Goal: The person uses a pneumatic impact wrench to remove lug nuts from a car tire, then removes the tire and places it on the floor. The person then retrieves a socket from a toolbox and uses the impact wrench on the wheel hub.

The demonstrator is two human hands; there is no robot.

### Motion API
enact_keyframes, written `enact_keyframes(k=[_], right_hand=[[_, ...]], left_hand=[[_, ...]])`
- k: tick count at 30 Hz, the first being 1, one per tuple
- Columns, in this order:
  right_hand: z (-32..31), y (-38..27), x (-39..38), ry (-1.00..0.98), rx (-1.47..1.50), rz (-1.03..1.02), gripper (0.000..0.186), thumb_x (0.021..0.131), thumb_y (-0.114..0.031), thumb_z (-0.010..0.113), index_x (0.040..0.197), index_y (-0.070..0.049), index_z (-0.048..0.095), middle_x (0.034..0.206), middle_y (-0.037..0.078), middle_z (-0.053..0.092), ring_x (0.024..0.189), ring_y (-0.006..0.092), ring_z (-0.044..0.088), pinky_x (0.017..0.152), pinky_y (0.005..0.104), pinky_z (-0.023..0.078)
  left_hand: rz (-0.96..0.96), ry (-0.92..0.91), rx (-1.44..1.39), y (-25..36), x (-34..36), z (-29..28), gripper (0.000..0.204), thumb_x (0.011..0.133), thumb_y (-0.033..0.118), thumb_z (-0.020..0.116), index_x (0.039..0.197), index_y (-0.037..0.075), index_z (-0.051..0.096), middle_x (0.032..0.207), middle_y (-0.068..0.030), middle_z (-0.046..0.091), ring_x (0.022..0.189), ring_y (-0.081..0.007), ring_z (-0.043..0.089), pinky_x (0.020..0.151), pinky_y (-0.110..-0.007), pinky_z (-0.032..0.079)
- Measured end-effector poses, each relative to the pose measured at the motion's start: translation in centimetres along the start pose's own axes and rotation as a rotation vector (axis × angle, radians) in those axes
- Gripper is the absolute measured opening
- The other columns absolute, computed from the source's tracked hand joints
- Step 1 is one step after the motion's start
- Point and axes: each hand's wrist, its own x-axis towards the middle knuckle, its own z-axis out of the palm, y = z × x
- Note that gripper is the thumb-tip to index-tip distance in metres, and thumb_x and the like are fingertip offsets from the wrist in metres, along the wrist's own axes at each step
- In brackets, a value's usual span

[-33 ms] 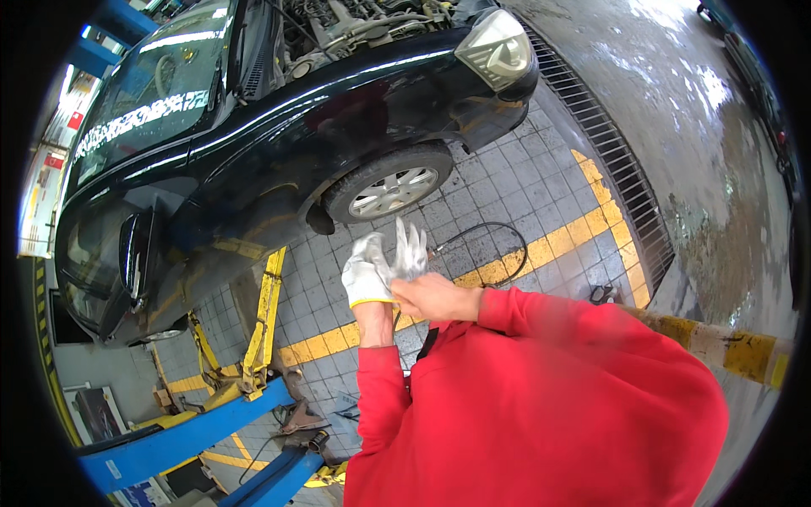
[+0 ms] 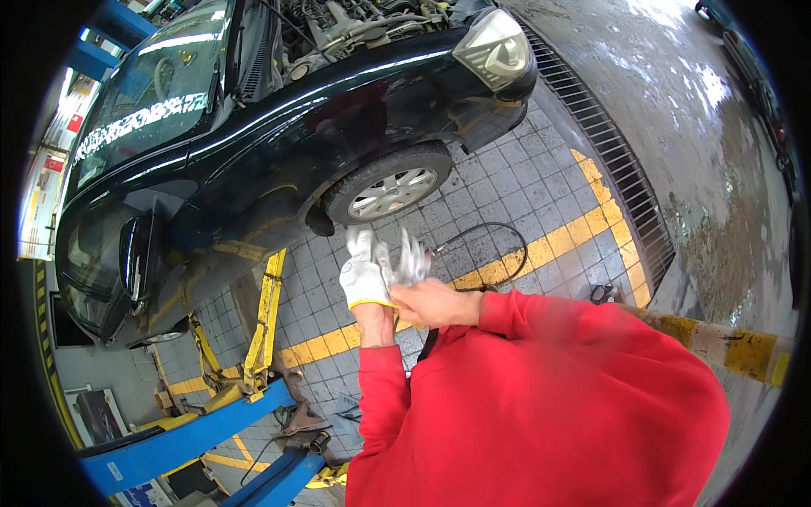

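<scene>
My left hand wears a white work glove with a yellow-edged cuff and is held out in front of my red sleeve. Its gloved fingers point up and away, stretched out and slightly smeared by motion. My right hand is bare and closed at the glove's cuff, pinching white fabric by the left wrist. Beside the left hand is a greyish-white, glove-like shape with spread fingers, blurred; I cannot tell whether it is a second glove. Beyond both hands stands the front wheel of a dark car.
The dark car has its engine bay uncovered. Lift arms in blue and yellow lie at the lower left. A black hose curls on the tiled floor. A drain grate runs along the right.
The gloved left fingers have straightened and reach a little higher. The blurred glove-like shape has shifted slightly. My right hand stays at the cuff.
</scene>
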Motion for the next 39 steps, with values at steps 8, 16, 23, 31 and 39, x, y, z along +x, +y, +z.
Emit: enact_keyframes(k=[8, 16, 23, 31, 39], right_hand=[[-2.3, -2.1, 1.2, -0.131, 0.065, -0.039, 0.024, 0.103, -0.028, 0.063, 0.105, -0.006, 0.053, 0.079, 0.02, 0.069, 0.078, 0.0481, 0.068, 0.066, 0.0559, 0.049], [-3.9, -3.7, -1.8, -0.314, 0.431, 0.113, 0.025, 0.105, -0.027, 0.067, 0.1, -0.008, 0.051, 0.074, 0.014, 0.062, 0.066, 0.0344, 0.066, 0.061, 0.0482, 0.048], [-4.1, -5.4, -3.8, -0.329, 0.452, 0.06, 0.028, 0.103, -0.024, 0.066, 0.097, -0.004, 0.048, 0.08, 0.018, 0.062, 0.074, 0.0393, 0.062, 0.068, 0.049, 0.047], [-9.9, -0.3, -7.2, -0.064, 0.646, 0.27, 0.028, 0.108, -0.022, 0.074, 0.111, -0.004, 0.052, 0.116, 0.009, 0.067, 0.089, 0.0146, 0.065, 0.075, 0.0344, 0.055], [-9.5, 1.8, -8.4, 0.061, 0.98, 0.429, 0.024, 0.107, -0.013, 0.074, 0.12, -0.005, 0.055, 0.103, 0.004, 0.069, 0.074, 0.0073, 0.061, 0.065, 0.0267, 0.05]], left_hand=[[-0.019, -0.244, 0.366, -2.4, -2.6, -2.6, 0.051, 0.097, 0.01, 0.077, 0.144, 0.001, 0.062, 0.141, -0.0125, 0.067, 0.13, -0.0268, 0.063, 0.107, -0.044, 0.052], [0.393, -0.319, 0.942, -1.6, -2.7, -0.8, 0.059, 0.09, 0.009, 0.081, 0.146, 0.003, 0.062, 0.143, -0.0142, 0.066, 0.131, -0.0337, 0.062, 0.111, -0.048, 0.051], [0.892, -0.307, 1.359, -1.3, -1.6, 1.1, 0.064, 0.089, 0.01, 0.079, 0.151, 0.007, 0.061, 0.155, -0.0182, 0.058, 0.143, -0.0443, 0.054, 0.121, -0.057, 0.043], [0.39, 0.105, 1.07, 1.8, -3.8, 3.8, 0.044, 0.103, 0.031, 0.073, 0.137, 0.004, 0.073, 0.135, -0.0204, 0.074, 0.125, -0.0326, 0.072, 0.11, -0.045, 0.055], [-0.009, -0.413, 1.146, 0.2, -12.1, 5.0, 0.033, 0.097, 0.02, 0.083, 0.125, 0.004, 0.076, 0.103, -0.0077, 0.079, 0.089, -0.0171, 0.076, 0.082, -0.034, 0.06]])
